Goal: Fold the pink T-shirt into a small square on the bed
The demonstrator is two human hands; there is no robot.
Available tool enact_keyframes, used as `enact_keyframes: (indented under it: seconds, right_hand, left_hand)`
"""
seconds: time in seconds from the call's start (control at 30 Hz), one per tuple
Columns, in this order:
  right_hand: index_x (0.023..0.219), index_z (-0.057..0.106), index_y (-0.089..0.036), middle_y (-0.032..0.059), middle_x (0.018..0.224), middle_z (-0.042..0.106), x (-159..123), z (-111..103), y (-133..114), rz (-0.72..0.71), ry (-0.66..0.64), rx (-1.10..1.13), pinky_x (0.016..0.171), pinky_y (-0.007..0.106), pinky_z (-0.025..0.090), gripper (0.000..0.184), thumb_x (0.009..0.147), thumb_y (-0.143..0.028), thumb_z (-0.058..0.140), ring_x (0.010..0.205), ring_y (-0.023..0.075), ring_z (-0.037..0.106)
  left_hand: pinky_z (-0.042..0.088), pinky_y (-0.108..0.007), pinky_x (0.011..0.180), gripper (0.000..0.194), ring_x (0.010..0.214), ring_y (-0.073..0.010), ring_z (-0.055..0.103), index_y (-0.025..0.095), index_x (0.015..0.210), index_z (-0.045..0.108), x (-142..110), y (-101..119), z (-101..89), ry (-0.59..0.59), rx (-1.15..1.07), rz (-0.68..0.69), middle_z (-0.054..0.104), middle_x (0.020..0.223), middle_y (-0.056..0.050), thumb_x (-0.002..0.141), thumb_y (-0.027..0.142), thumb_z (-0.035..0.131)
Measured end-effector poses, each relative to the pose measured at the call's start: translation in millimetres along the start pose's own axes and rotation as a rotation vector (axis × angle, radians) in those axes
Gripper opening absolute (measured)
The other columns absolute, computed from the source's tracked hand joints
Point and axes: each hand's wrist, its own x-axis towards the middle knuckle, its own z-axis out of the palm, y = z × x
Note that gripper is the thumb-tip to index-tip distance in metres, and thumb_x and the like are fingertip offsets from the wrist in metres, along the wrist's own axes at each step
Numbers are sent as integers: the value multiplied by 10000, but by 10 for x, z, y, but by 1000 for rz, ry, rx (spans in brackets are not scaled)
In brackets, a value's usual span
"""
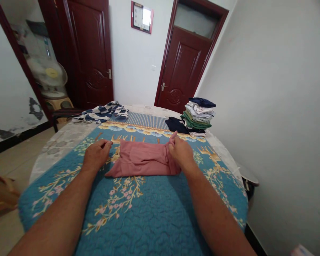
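A pink garment (142,160), partly folded, lies flat on a blue floral quilt (138,209) that covers the table. My right hand (180,152) is closed on the garment's right end, pinching the cloth by its upper corner. My left hand (96,153) rests on the quilt just left of the garment, its fingers curled loosely downward; whether it grips any cloth is hidden.
A stack of folded clothes (199,115) stands at the far right of the table, with a dark garment (177,125) beside it. A blue-and-white striped cloth (104,112) lies at the far left. Two dark red doors (182,67) and a fan (52,76) stand behind.
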Motion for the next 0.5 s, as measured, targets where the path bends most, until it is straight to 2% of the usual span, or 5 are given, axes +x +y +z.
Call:
enact_keyframes:
  seconds: [0.13, 0.27, 0.4, 0.5]
  right_hand:
    - [1259, 651, -140, 194, 1189, 720, -59, 71, -487, -55, -49, 39, 923, 383, 489, 338, 997, -301, 510, 1075, 302, 687]
    - [1293, 631, -115, 226, 1207, 710, -149, 332, -826, -104, -103, 45, 933, 416, 521, 363, 1014, -293, 482, 1094, 318, 696]
    - [1255, 651, -112, 229, 1173, 710, -343, 615, -1029, -158, -206, -13, 853, 397, 558, 347, 999, -309, 523, 1019, 311, 727]
    - [1229, 671, -121, 221, 1171, 700, -486, 676, -1066, -201, -216, -46, 824, 388, 568, 349, 988, -338, 543, 1002, 307, 729]
  left_hand:
    - [475, -311, 747, 466, 899, -250, 711, 212, 993, 773, -46, 75, 9, -50, -10, 16, 802, 956, -76, 946, 546, 451]
    - [461, -303, 746, 455, 908, -244, 703, 207, 961, 781, -61, 80, 14, -64, 3, 47, 805, 963, -80, 948, 513, 444]
    - [455, -309, 749, 452, 891, -245, 701, 199, 939, 780, -73, 87, 40, -59, 22, 79, 802, 976, -89, 955, 493, 438]
    - [460, -303, 786, 446, 921, -242, 702, 205, 935, 771, -96, 115, 70, -67, 31, 132, 801, 1002, -86, 970, 490, 429]
